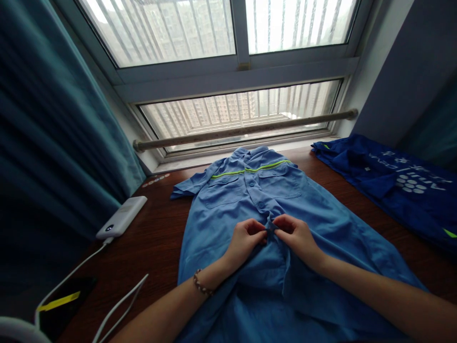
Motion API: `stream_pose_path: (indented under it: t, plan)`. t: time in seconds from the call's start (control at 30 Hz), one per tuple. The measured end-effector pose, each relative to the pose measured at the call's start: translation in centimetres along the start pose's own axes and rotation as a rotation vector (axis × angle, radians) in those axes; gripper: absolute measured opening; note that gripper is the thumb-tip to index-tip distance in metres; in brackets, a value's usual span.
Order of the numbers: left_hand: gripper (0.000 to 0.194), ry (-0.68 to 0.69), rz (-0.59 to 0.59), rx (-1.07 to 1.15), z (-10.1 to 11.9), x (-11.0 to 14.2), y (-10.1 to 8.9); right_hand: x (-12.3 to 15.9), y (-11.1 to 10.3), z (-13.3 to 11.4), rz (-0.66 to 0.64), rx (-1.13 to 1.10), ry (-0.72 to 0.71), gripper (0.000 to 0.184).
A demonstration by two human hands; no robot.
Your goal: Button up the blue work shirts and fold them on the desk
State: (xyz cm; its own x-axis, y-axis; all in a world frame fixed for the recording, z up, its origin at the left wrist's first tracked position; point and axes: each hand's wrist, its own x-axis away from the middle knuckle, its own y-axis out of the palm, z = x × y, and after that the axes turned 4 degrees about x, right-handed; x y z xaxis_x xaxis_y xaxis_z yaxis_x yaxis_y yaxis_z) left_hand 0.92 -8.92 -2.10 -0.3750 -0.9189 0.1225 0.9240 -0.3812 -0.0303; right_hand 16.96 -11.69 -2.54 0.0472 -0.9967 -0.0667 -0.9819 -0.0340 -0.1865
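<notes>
A light blue work shirt (221, 243) lies front up, its collar toward the window and a yellow-green stripe across the chest. Two chest pockets and a button placket show, with the upper buttons visible. My left hand (246, 238) pinches one side of the placket between thumb and fingers. Opposite it, my right hand (294, 236) pinches the other edge, the fingertips a small gap apart. Fabric is raised between them; whether a button sits there is too small to tell. Below the hands the front edges hang loosely folded.
The shirt rests on a dark wooden table (157, 228). A folded dark blue garment (378, 176) with white print lies at right. At left are a white power bank (123, 216) with a cable, and a dark flat object (71, 300) with a yellow strip. A window rail (246, 129) runs behind.
</notes>
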Motion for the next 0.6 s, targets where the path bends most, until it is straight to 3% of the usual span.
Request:
stream_pose_path:
  t: [0.37,0.6]
  plan:
    - [0.012,0.024,-0.040,0.076,0.02,0.10,0.06,-0.40,0.07,0.33,-0.078,-0.133,0.080,0.019]
    - [0.019,-0.017,-0.077,0.161,0.18,0.14,0.30,-0.25,0.00,0.19,-0.094,0.067,-0.023,0.015]
